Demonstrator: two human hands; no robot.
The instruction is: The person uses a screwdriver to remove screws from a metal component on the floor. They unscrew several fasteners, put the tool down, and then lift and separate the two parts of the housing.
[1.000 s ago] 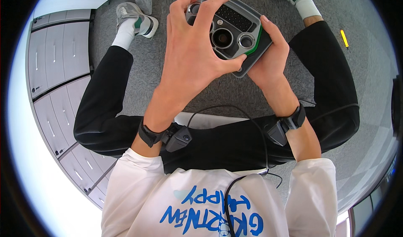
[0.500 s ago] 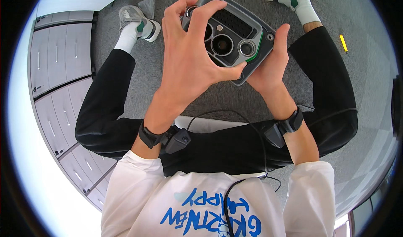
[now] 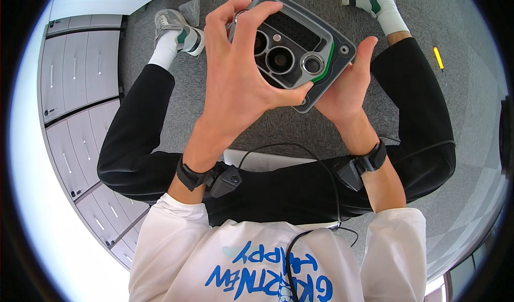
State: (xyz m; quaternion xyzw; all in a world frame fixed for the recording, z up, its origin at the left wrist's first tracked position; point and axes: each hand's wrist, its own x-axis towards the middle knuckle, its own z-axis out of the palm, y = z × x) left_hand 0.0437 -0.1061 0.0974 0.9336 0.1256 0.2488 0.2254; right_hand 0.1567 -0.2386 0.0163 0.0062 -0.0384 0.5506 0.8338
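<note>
A grey connector panel (image 3: pixel 296 51) is held up off the floor, tilted toward me. It has black round sockets, a metal-ringed hole at its right corner, a long black block of small holes and a green edge. Around it runs a dark grey frame (image 3: pixel 339 61) with rounded corners and screw holes. My left hand (image 3: pixel 238 69) spans the panel from above, fingertips at its upper left side and thumb at its lower right edge. My right hand (image 3: pixel 345 85) supports the frame's right side, thumb raised; its other fingers are hidden behind.
A yellow-handled screwdriver (image 3: pixel 438 58) lies on the grey carpet beyond my right leg. A clear plastic bag (image 3: pixel 190 11) sits by my left shoe. Grey cabinets (image 3: pixel 80 69) line the left side. Dark cables (image 3: pixel 321 165) run between my wrist-worn devices.
The panel and frame have shifted slightly down and left, with both hands still on them. My right thumb has tipped a little farther outward.
</note>
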